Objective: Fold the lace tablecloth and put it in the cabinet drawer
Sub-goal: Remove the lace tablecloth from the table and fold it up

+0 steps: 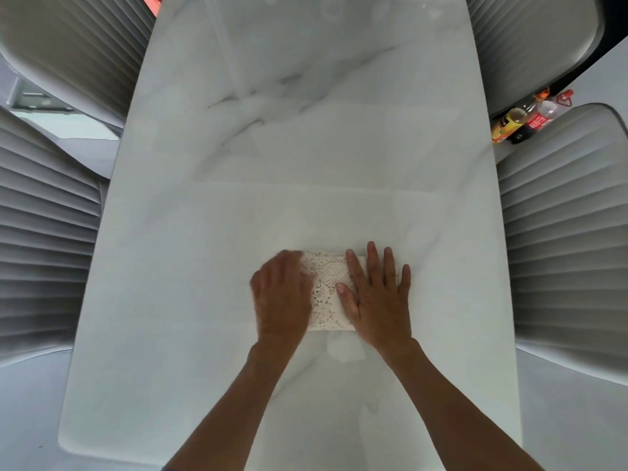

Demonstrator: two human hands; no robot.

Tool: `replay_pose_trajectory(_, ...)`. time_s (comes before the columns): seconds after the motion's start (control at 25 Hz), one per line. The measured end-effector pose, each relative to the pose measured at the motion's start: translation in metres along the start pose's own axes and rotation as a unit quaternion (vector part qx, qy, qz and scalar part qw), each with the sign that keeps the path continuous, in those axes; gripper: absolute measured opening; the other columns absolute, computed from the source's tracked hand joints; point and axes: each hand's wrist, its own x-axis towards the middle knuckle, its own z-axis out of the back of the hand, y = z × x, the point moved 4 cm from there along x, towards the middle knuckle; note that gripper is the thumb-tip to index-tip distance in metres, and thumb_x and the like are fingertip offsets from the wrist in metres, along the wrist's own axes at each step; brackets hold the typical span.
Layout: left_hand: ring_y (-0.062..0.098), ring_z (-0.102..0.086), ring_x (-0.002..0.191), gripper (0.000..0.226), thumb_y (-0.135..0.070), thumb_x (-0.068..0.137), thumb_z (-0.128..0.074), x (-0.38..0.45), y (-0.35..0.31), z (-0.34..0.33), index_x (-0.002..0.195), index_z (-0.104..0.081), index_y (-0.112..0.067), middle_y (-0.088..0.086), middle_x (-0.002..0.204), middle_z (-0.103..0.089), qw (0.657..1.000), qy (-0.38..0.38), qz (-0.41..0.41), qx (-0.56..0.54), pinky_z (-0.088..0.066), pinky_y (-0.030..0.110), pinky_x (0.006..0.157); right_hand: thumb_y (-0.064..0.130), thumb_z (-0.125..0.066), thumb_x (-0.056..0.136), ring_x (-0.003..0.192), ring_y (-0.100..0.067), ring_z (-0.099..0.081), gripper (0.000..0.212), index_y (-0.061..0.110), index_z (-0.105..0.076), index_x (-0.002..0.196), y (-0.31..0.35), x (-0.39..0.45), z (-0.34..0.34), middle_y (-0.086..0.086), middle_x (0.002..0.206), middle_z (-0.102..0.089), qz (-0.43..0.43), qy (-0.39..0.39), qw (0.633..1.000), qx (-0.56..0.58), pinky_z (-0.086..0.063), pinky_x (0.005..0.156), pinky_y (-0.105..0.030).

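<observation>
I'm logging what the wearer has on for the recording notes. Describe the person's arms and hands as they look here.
Both forearms are bare, with no sleeves reaching the wrists. The left hand and right hand wear no gloves, and no rings, watch or bracelet can be seen. The left hand is motion-blurred, so small details on it cannot be told. A sliver of dark blue fabric, possibly a sleeve edge, shows at the bottom of the frame by the left arm.

The lace tablecloth was cream with little holes. It was folded into a small flat block. It lay on the worktop, closer to the near edge.
</observation>
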Motion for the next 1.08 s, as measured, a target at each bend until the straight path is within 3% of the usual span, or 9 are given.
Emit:
replay_pose_trajectory(0.04,0.032,-0.048,0.131,0.042,-0.035,0.099,-0.041,-0.007,-0.01,-0.011,0.135,-0.051,-0.016,0.009,0.14,-0.054,0.992,0.041,-0.108,0.053,-0.036,0.051,0.108,0.059,-0.025,0.098,0.15,-0.037,-0.013,0.063,0.031,-0.022,0.155,0.0,0.0,0.0,-0.01,0.164,-0.017,-0.001,0.0,1.0,0.0,-0.017,0.114,-0.066)
replay_pose_trajectory(0.12,0.033,-0.024,0.148,0.055,-0.042,0.101,-0.032,-0.013,-0.01,-0.029,0.15,-0.037,-0.018,0.011,0.159,-0.031,0.969,0.11,-0.19,0.111,-0.023,0.056,0.117,0.059,-0.021,0.099,0.15,-0.038,-0.01,0.061,0.034,-0.021,0.154,0.001,0.0,-0.002,-0.009,0.164,-0.015,-0.021,0.002,1.0,0.005,-0.017,0.114,-0.066)
replay_pose_trajectory(0.24,0.032,-0.01,0.151,0.061,-0.052,0.1,-0.03,-0.01,0.007,-0.047,0.154,-0.025,-0.026,0.011,0.163,-0.018,0.971,0.14,-0.152,0.124,-0.015,0.054,0.12,0.059,-0.02,0.099,0.15,-0.039,-0.01,0.06,0.035,-0.021,0.154,-0.003,0.004,-0.008,-0.009,0.164,-0.015,-0.062,-0.01,0.998,0.01,-0.016,0.115,-0.065)
replay_pose_trajectory(0.36,0.033,-0.007,0.151,0.062,-0.056,0.099,-0.028,-0.008,0.009,-0.053,0.155,-0.02,-0.029,0.011,0.164,-0.013,0.965,0.169,-0.147,0.137,-0.018,0.058,0.118,0.061,-0.021,0.099,0.15,-0.04,-0.009,0.062,0.034,-0.02,0.155,0.0,0.005,-0.008,-0.009,0.165,-0.014,-0.05,-0.001,0.999,0.001,-0.016,0.114,-0.065)
replay_pose_trajectory(0.56,0.038,-0.014,0.149,0.074,-0.07,0.091,-0.027,-0.033,0.006,-0.024,0.155,-0.006,-0.039,0.018,0.164,-0.007,0.964,0.186,0.058,0.183,-0.005,0.065,0.114,0.074,-0.026,0.09,0.151,-0.035,-0.001,0.076,0.043,0.001,0.153,-0.011,-0.012,0.005,-0.005,0.165,0.009,-0.13,0.087,0.986,0.062,-0.005,0.116,-0.066)
replay_pose_trajectory(0.64,0.035,-0.026,0.141,0.079,-0.071,0.088,-0.038,-0.044,0.004,-0.016,0.153,-0.003,-0.044,0.016,0.158,-0.017,0.958,0.21,0.134,0.141,-0.013,0.063,0.113,0.076,-0.032,0.087,0.148,-0.033,-0.014,0.08,0.044,0.001,0.153,-0.014,-0.029,0.011,-0.009,0.164,-0.003,-0.176,0.098,0.976,0.077,-0.007,0.116,-0.064)
replay_pose_trajectory(0.8,0.034,-0.045,0.116,0.084,-0.062,0.076,-0.066,-0.027,-0.005,-0.007,0.146,-0.022,-0.047,0.011,0.132,-0.041,0.954,0.208,0.208,0.049,-0.033,0.048,0.099,0.072,-0.051,0.08,0.118,-0.037,-0.049,0.087,0.043,-0.01,0.151,-0.01,-0.026,0.024,-0.013,0.144,-0.039,-0.221,0.092,0.966,0.093,-0.033,0.099,-0.051)
replay_pose_trajectory(0.92,0.035,-0.048,0.117,0.091,-0.056,0.067,-0.077,-0.023,0.004,-0.007,0.143,-0.027,-0.05,0.012,0.125,-0.043,0.937,0.229,0.263,-0.029,-0.033,0.045,0.101,0.069,-0.065,0.072,0.119,-0.035,-0.048,0.097,0.045,-0.01,0.149,-0.017,-0.023,0.023,-0.013,0.134,-0.045,-0.27,0.117,0.937,0.19,-0.033,0.099,-0.049)
replay_pose_trajectory(1.08,0.032,-0.041,0.13,0.094,-0.06,0.068,-0.073,-0.036,0.004,-0.001,0.147,-0.021,-0.052,0.005,0.137,-0.05,0.923,0.269,0.268,-0.067,-0.029,0.05,0.106,0.066,-0.065,0.07,0.123,-0.032,-0.044,0.089,0.05,-0.017,0.144,-0.022,-0.039,0.032,-0.008,0.128,-0.055,-0.264,0.12,0.927,0.236,-0.03,0.099,-0.05)
